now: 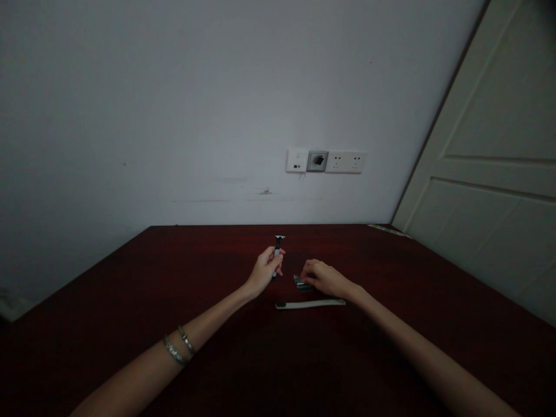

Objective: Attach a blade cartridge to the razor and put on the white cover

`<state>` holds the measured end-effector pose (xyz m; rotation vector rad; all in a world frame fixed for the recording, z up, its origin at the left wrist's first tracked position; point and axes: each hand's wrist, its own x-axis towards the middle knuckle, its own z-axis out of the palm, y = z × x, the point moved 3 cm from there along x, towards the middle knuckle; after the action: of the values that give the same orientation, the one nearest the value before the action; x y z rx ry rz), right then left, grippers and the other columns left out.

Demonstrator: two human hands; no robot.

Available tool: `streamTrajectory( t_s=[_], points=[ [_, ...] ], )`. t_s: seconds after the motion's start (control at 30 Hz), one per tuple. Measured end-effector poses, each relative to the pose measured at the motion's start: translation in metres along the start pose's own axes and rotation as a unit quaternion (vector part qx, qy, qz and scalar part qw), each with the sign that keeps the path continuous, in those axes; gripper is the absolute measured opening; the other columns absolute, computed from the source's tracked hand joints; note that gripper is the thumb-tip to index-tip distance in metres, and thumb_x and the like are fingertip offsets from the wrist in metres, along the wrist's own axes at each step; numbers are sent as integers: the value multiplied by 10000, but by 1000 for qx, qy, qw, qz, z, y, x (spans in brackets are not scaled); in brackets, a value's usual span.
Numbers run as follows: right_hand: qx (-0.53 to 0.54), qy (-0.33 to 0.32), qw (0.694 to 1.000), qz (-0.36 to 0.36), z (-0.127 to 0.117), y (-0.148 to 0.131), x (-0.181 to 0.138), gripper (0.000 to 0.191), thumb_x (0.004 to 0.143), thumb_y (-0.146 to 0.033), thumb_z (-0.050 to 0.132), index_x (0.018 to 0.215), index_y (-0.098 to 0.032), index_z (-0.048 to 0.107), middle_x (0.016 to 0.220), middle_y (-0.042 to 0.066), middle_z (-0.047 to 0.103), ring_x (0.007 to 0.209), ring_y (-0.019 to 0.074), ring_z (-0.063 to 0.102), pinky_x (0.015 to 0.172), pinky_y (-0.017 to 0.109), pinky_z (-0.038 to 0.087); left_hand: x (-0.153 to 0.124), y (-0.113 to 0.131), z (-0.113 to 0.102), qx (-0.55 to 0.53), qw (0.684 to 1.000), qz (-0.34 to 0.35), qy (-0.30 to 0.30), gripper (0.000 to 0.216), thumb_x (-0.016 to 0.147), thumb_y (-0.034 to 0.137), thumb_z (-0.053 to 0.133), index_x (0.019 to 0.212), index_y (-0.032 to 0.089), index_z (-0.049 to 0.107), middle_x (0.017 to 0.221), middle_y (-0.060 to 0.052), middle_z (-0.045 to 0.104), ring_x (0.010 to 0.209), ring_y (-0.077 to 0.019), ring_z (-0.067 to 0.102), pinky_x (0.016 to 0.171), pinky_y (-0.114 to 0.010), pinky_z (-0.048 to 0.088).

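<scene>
My left hand (pixel 263 269) is closed around the grey handle of a razor (pixel 277 252). It is held upright, with its dark neck and wide, pale T-shaped head above my fingers. My right hand (pixel 325 277) is bent down over a small, flat teal-and-white packet (pixel 299 282) on the table, fingertips pressed together at its right part. My fingers cover some of the packet, and its print is too small to read. Just in front of my right hand lies a long, pale, narrow strip (pixel 310 304) with a dark left end and a rounded right end.
The dark red table (pixel 208 255) meets a pale wall (pixel 208 116) at its far edge. Sockets and a switch (pixel 326 161) are set in the wall. To the right stands a pale panelled door (pixel 490 174). A thin pale strip (pixel 388 230) lies along the far right edge.
</scene>
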<state>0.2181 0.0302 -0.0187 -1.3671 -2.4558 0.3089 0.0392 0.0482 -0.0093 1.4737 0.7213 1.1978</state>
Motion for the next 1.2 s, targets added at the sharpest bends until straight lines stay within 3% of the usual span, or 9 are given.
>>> streamTrajectory(
  t_s=[0.23,0.47,0.87,1.2],
  points=[
    [56,21,997,43,2,5,1,88,743,-217,575,771,-180,649,845,43,614,777,163,565,667,247,407,-1,2,-2,35,999,0,12,272,766,289,506,973,114,512,518,76,415,459,-71,437,478,-198,379],
    [149,13,987,61,5,9,4,94,701,-191,584,720,-144,663,702,30,632,634,131,556,576,223,404,-1,4,-2,58,998,2,18,229,748,310,537,879,123,538,505,66,441,453,-76,452,454,-194,348],
    [308,57,948,52,-50,-17,27,171,676,-290,629,706,-125,659,676,34,649,627,135,566,637,272,437,1,12,-6,82,995,18,47,297,718,386,606,842,117,597,499,51,468,448,-75,444,444,-190,321],
    [323,56,944,44,-46,-35,33,144,689,-255,621,701,-118,661,666,36,655,615,133,577,615,269,440,0,13,-3,95,995,-1,37,302,709,409,608,776,115,607,446,54,453,407,-71,407,437,-193,298]
  ],
)
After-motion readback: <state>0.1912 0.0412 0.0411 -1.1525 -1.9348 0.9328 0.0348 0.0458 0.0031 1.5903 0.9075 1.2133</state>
